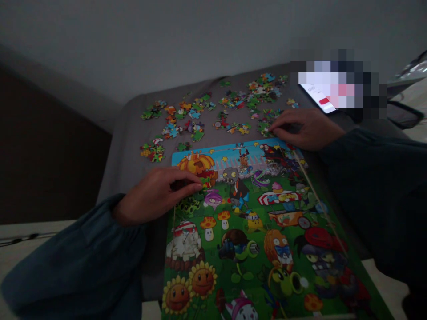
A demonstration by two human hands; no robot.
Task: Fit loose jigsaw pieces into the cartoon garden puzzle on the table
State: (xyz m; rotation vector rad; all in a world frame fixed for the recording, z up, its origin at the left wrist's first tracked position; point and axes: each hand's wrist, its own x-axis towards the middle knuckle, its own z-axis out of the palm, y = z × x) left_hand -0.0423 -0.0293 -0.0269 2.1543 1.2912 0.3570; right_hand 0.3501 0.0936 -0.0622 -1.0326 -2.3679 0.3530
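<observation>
A colourful jigsaw board (233,275) with cartoon plants and zombies lies in front of me. My left hand (162,191) is over its upper left part, thumb and forefinger pinched on a small green and red puzzle piece (206,182). Just beyond the board's top edge, my right hand (305,128) pinches a green puzzle piece (264,129) at the right side of the loose ones. The palms and curled fingers of both hands are partly hidden.
Several loose puzzle pieces (195,106) are scattered in clusters over the grey cloth surface (130,129) behind the board. A lit phone (318,98), partly blurred out, lies at the back right. A pale wall (167,40) rises behind.
</observation>
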